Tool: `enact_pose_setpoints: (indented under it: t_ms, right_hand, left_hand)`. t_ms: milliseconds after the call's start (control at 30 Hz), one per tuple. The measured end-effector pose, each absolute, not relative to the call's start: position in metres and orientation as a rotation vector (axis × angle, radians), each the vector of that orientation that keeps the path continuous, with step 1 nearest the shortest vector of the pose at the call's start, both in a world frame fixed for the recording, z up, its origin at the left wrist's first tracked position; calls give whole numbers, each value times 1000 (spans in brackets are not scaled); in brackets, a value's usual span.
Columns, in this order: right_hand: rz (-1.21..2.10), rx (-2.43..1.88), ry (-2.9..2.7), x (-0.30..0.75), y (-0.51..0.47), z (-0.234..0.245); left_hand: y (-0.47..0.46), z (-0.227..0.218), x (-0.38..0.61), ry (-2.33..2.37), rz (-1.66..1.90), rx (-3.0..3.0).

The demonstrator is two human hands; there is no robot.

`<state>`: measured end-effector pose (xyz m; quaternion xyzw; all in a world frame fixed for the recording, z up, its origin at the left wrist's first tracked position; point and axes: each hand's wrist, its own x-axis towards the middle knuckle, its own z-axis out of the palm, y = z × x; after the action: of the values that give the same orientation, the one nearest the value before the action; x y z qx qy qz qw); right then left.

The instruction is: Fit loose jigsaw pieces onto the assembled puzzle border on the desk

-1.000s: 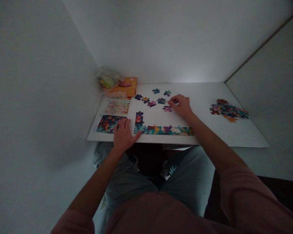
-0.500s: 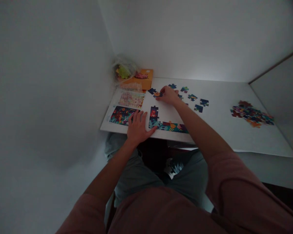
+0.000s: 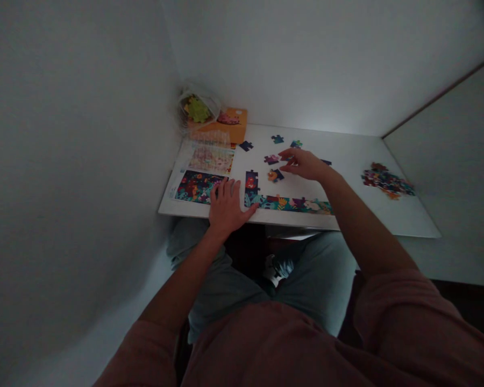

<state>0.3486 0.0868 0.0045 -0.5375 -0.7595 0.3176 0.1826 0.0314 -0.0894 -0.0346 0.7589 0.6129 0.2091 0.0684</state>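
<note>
My left hand [image 3: 227, 204] lies flat and open on the near edge of the white table [image 3: 358, 156], fingers over the corner of a colourful picture sheet [image 3: 193, 185] and beside the joined puzzle strip [image 3: 290, 204]. My right hand [image 3: 304, 164] hovers just above the table past the strip, fingers stretched out with nothing in them. An orange and dark loose piece [image 3: 274, 175] lies just left of its fingertips, and a purple piece [image 3: 271, 159] sits a little farther off. More loose pieces [image 3: 277, 139] lie toward the back wall.
A heap of unsorted pieces [image 3: 387, 181] lies at the table's right side. An orange box [image 3: 226, 124] and a clear bag [image 3: 197, 107] stand in the back left corner, with a pale printed sheet [image 3: 211, 158] in front. White walls close in left and behind.
My right hand has drawn back from the far left pieces toward the middle, and an orange and dark piece now lies near the strip. My left hand stays put. The view has shifted.
</note>
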Motion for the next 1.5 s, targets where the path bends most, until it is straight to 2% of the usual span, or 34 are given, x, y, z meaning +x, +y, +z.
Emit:
enact_pose_setpoints:
  t_ms: [267,567,900,1267,1500]
  right_hand:
    - [460,-1830,-2200,332,22,-15]
    - [353,-1751,-2267,324,15,-11]
    - [338,-1864,-2051,418,-8,-9]
    - [524,-1644,-2343,313,49,-21]
    - [511,-1570,-2326,319,62,-10]
  left_hand:
    - [-90,-31,32,1866,586,2272]
    - [-90,-25,32,1851,590,2264]
    - [-90,-24,33,1885,544,2340]
    - [-90,-19,29,1846,416,2430]
    - [-89,-17,27,1823,365,2451]
